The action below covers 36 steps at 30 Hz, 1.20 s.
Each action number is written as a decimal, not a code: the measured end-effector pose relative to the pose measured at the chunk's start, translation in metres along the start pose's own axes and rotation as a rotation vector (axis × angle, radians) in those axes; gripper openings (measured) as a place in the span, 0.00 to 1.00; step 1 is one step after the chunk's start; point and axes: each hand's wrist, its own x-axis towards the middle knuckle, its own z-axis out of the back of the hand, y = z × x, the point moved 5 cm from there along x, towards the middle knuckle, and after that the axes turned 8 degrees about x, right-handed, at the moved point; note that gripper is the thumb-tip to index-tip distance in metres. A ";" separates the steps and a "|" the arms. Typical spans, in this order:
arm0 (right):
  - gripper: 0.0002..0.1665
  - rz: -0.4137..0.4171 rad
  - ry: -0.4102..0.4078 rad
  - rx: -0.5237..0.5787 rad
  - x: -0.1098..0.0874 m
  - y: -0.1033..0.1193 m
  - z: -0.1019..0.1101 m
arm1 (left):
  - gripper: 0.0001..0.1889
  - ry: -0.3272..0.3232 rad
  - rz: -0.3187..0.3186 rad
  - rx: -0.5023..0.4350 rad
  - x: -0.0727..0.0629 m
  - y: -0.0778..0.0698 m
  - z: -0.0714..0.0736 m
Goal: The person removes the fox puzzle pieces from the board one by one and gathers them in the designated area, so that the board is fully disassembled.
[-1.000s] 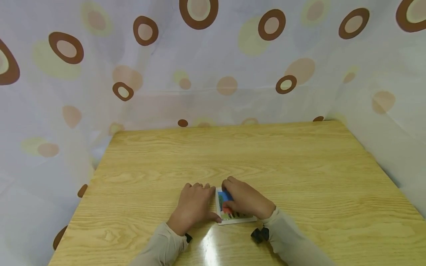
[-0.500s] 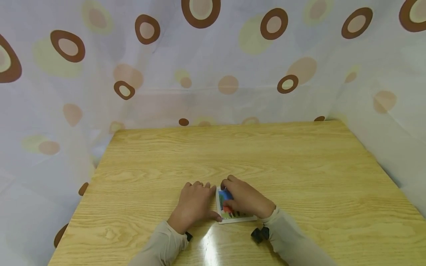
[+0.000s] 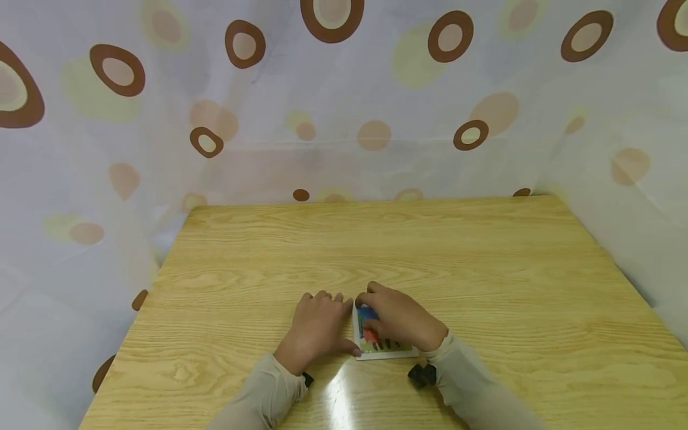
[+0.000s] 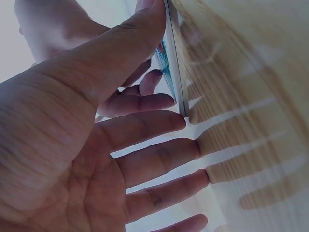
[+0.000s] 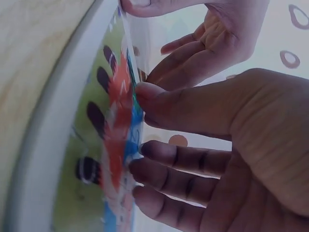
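A flat, glossy picture board (image 3: 387, 355) with a white border lies on the wooden table. Its picture has blue at the top, green at the bottom and a red-orange figure (image 5: 118, 106) with dark shapes beside it. Along the board's left edge is my left hand (image 3: 314, 328), its thumb at the near corner and its index fingertip at the far one. Its other fingers reach out straight to the tabletop. My right hand (image 3: 403, 319) is over the board and hides much of the picture. In the right wrist view its thumb and fingertips touch the printed surface, fingers loosely bent.
The wood-grain table (image 3: 258, 257) reaches back to a white curtain (image 3: 333, 89) with brown and beige ovals, which also hangs at both sides. A bright reflection lies on the tabletop between the forearms. A small black device (image 3: 421, 376) is at the right wrist.
My right fingertips have slid slightly left over the picture, towards the board's far left corner. The left hand stays at the left edge. The head view has shifted a little.
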 end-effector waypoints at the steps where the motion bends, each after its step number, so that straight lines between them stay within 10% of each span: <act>1: 0.17 0.004 0.005 -0.016 0.001 0.001 0.000 | 0.51 0.001 -0.001 0.001 0.000 0.000 0.000; 10: 0.18 0.017 0.075 -0.017 0.012 -0.002 -0.002 | 0.52 0.006 -0.007 0.005 0.002 0.003 -0.001; 21: 0.19 -0.176 0.239 0.143 0.029 -0.008 0.001 | 0.52 0.003 -0.014 -0.011 0.005 0.006 0.001; 36: 0.18 -0.095 0.154 0.222 0.032 -0.016 -0.003 | 0.52 0.014 -0.010 0.015 0.007 0.011 0.000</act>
